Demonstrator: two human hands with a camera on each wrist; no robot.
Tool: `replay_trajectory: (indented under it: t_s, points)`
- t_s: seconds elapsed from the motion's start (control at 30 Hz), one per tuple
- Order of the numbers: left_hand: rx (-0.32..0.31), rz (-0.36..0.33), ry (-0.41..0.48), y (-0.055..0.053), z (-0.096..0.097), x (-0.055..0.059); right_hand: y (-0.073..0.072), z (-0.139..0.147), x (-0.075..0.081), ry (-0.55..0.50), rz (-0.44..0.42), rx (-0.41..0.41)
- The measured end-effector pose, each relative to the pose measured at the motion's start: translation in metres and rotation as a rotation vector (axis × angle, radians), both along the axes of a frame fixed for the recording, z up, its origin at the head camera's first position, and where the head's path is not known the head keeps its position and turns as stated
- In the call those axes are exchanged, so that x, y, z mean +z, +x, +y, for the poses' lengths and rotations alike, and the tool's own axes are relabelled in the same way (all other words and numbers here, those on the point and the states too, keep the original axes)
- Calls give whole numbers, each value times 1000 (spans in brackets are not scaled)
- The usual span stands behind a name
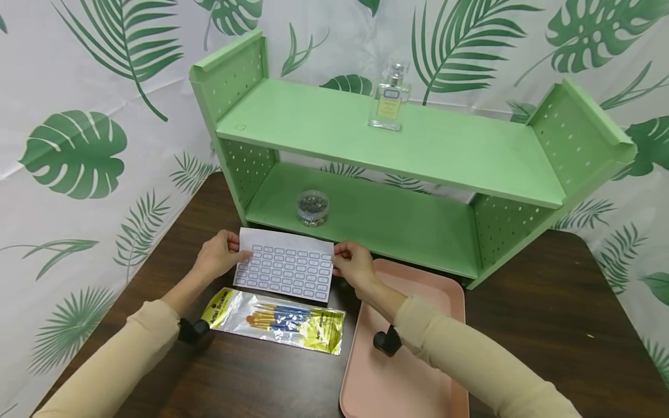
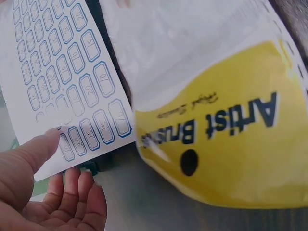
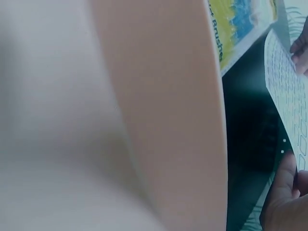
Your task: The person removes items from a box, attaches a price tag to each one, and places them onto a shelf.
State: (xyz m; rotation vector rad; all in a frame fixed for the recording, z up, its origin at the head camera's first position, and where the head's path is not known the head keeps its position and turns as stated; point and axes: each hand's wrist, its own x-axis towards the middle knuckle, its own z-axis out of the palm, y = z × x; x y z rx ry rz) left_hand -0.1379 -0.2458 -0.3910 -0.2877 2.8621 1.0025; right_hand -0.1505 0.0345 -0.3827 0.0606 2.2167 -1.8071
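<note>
A white sheet of small blue-bordered labels is held between both hands, in front of the green shelf. My left hand pinches its left edge, thumb on top and fingers beneath, as the left wrist view also shows. At the right edge, my right hand grips the sheet between thumb and fingers. Handwritten numbers show on the labels in the left wrist view. Just below the sheet lies a clear and yellow pack of artist brushes. The right forearm passes over a pink tray.
A green two-tier shelf stands behind the hands. On its top tier is a glass perfume bottle; a round clear container of small metallic pieces sits on the lower tier. The dark wooden table extends to the right of the tray.
</note>
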Motion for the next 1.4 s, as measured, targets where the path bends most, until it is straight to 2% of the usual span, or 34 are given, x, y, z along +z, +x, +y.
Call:
replay_trajectory:
  t_s: [0.27,0.63,0.7,0.73,0.87,0.93,1.0,1.2,1.3,1.4]
  points:
    - [-40,70,69,4,1,10,-3,11,7,-55,-14,-24]
    - [-138,56,343,13,5,19,-8,28,6,-97,-88,-18]
    - [-141,50,371,14,7,22,-9,32,9,-86,-39,-20]
    - [-140,47,380,14,8,23,-10,34,12,-55,14,-21]
    - [-134,30,393,15,11,29,-11,33,23,102,296,-18]
    - [-135,31,390,16,13,31,-11,26,30,165,422,13]
    - [-139,36,380,17,15,34,-10,14,35,172,493,80]
    - [-155,41,371,19,23,39,-3,-23,40,219,600,274]
    - [-163,38,379,20,27,41,-1,-36,40,257,639,330]
    - [-168,34,381,21,28,43,-1,-44,39,282,643,357]
